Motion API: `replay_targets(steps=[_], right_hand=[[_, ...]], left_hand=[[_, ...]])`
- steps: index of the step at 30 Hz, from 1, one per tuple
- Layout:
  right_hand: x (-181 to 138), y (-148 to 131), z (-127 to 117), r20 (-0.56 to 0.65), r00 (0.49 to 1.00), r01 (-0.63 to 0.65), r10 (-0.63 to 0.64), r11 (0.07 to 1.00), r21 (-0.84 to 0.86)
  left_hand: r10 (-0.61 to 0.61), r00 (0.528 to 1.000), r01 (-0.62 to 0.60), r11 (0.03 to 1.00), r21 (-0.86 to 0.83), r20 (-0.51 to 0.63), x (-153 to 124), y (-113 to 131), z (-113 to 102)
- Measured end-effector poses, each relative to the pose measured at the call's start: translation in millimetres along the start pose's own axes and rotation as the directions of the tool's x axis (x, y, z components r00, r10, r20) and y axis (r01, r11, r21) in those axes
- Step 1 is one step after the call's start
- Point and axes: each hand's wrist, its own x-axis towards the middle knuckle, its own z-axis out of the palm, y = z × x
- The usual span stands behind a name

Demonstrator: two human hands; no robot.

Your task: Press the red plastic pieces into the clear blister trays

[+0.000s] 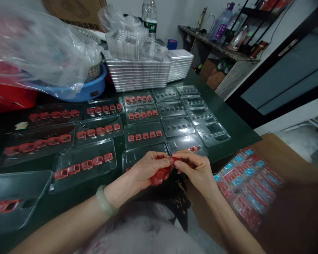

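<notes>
Left hand (145, 167) clutches red pieces (158, 177) — right hand (197, 167) pinches one.

At the far left, a cloudy plastic bag (47, 49) hung over a blue basin (88, 93) beside a red container (10, 97), with a cardboard box (74, 14) behind. A green-labelled bottle (149, 21) stood farther right. Far right, a counter (214, 42) bore a purple-capped bottle (221, 24); a dark-framed door (288, 77) stood nearer.
</notes>
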Motion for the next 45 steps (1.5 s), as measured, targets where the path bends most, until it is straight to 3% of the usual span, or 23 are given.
replay_targets(steps=[4, 9, 13, 19, 29, 35, 37, 39, 42, 45], right_hand=[[-3, -8, -19, -0.043, 0.999, 0.008, -0.011, 0.999, -0.049], [8, 3, -83, -0.254, 0.952, 0.038, -0.172, 0.887, -0.459], [21, 38, -114, -0.162, 0.972, 0.012, -0.169, 0.725, -0.689], [32, 62, -111, -0.102, 0.972, 0.043, -0.211, 0.588, -0.808], [37, 63, -102, -0.007, 0.991, 0.048, -0.131, 0.407, -0.912], [33, 47, -105, 0.031, 0.998, 0.044, -0.049, 0.308, -0.95], [28, 32, -98, -0.035, 0.994, 0.0, -0.105, 0.319, -0.948], [23, 13, -81, -0.073, 0.98, 0.01, -0.185, 0.413, -0.911], [16, -15, -37, 0.083, 0.972, 0.209, -0.218, 0.652, -0.729], [17, -30, 3, 0.257, 0.95, 0.302, -0.177, 0.728, -0.615]], left_hand=[[-0.067, 0.995, 0.064, 0.997, 0.045, 0.073, 1, -3, 3], [-0.116, 0.989, 0.117, 0.993, -0.004, 0.091, 0, 2, -2], [-0.095, 0.993, 0.099, 0.994, -0.047, 0.068, 0, 5, -8], [-0.113, 0.991, 0.117, 0.991, -0.064, 0.066, 3, 3, -9], [-0.149, 0.985, 0.159, 0.98, -0.12, 0.088, 8, 6, -6], [-0.189, 0.967, 0.233, 0.926, -0.298, 0.17, 10, 8, -14], [-0.175, 0.967, 0.229, 0.915, -0.333, 0.185, 11, 7, -17], [-0.175, 0.969, 0.226, 0.909, -0.351, 0.172, 11, 7, -18], [-0.201, 0.975, 0.223, 0.901, -0.371, 0.098, 13, 8, -15], [-0.239, 0.971, 0.216, 0.889, -0.404, -0.006, 17, 9, -11]])
